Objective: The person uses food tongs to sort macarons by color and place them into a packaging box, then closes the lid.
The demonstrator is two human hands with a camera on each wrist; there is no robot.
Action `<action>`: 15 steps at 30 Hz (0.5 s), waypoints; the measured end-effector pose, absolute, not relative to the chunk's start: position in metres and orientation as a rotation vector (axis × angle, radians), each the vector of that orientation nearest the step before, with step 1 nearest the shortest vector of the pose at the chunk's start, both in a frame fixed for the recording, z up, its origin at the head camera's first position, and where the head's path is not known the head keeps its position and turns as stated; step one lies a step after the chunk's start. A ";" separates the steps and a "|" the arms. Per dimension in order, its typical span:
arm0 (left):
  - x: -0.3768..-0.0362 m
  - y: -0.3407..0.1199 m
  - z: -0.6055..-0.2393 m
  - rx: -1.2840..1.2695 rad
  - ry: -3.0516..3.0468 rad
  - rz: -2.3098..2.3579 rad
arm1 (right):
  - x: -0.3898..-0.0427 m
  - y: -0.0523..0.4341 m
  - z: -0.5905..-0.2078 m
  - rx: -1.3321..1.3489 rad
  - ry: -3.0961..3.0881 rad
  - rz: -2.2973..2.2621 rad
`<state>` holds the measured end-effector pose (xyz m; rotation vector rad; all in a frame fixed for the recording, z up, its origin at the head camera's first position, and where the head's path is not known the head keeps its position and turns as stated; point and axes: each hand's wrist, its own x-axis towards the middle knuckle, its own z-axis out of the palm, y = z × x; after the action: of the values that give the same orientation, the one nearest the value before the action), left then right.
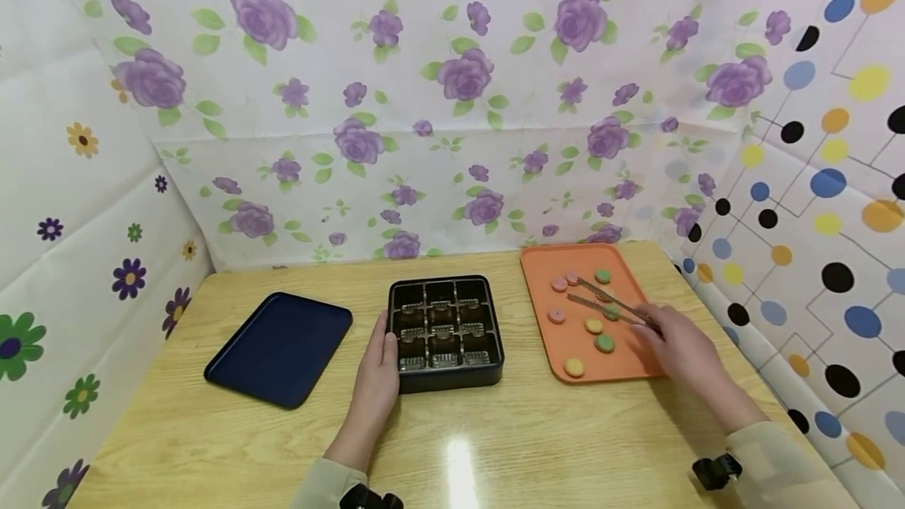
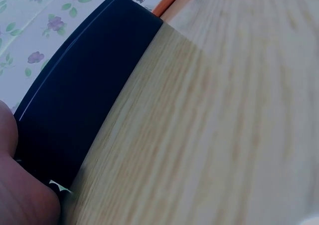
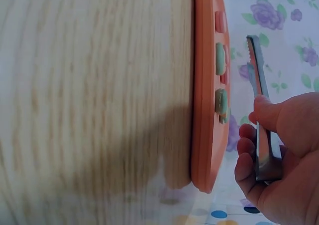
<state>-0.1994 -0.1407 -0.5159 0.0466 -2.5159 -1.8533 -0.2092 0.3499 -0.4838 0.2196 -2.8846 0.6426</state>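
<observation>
Over the orange tray (image 1: 540,313), my right hand (image 1: 684,346) grips metal tongs (image 3: 260,80), with fingers and thumb wrapped round the handle end. Their two toothed arms stand apart with nothing between the tips, above several small macarons: pink (image 1: 556,316), green (image 1: 604,344) and yellow (image 1: 574,368) ones. My left hand (image 1: 378,375) rests along the left side of a black box (image 1: 452,377), fingers reaching forward and thumb at its near left corner. A clear plastic insert (image 1: 443,334) divides the box into several compartments, which hold no macarons.
A dark blue tray (image 1: 279,348) lies on the wooden table (image 1: 537,446) to the left of the box. Flowered sheeting (image 1: 396,140) hangs behind the table, and a dotted sheet (image 1: 813,218) stands close on the right.
</observation>
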 end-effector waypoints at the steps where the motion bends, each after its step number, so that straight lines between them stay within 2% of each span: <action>1: -0.200 -0.141 -0.516 0.045 -2.519 -1.850 | -0.209 0.349 -0.484 0.222 -2.885 0.639; 15: -0.203 -0.141 -0.517 0.070 -2.471 -1.893 | -0.209 0.339 -0.478 0.325 -2.870 0.620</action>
<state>-0.2029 -0.1405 -0.5171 0.0701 -2.4712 -1.8931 -0.2088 0.3392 -0.4781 0.3250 -2.8699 0.6204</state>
